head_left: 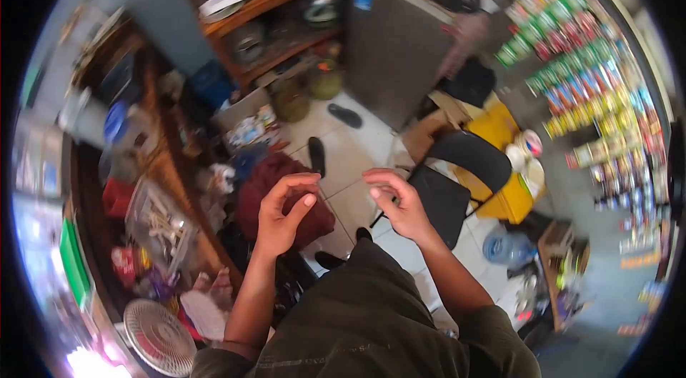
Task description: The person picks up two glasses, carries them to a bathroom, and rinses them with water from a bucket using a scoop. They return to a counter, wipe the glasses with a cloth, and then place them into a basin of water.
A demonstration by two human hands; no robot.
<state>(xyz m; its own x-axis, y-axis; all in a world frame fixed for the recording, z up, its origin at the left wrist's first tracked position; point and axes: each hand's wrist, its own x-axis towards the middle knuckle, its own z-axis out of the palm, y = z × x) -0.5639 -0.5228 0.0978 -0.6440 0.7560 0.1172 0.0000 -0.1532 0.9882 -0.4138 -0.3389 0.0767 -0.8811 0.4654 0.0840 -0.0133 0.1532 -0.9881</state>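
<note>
My left hand (286, 212) is raised in front of my body, its fingers curved and held apart from the thumb, with nothing between them. Below it in the picture lies a dark red cloth bundle (250, 199) on the floor. My right hand (401, 208) is held up at about the same height, fingers bent and thumb apart, holding nothing. Nearest to it is a black folding chair (436, 206), which stands lower, beyond the hand. The two hands face each other with a gap between them, over the tiled floor (343, 199).
Two dark slippers (316, 156) lie on the floor ahead. A grey fridge (393, 42) and a wooden shelf (214, 24) stand at the back. To the right are a yellow crate (493, 196), a blue water jug (509, 248) and hanging sachets (572, 85). A cluttered counter (168, 156) runs along the left.
</note>
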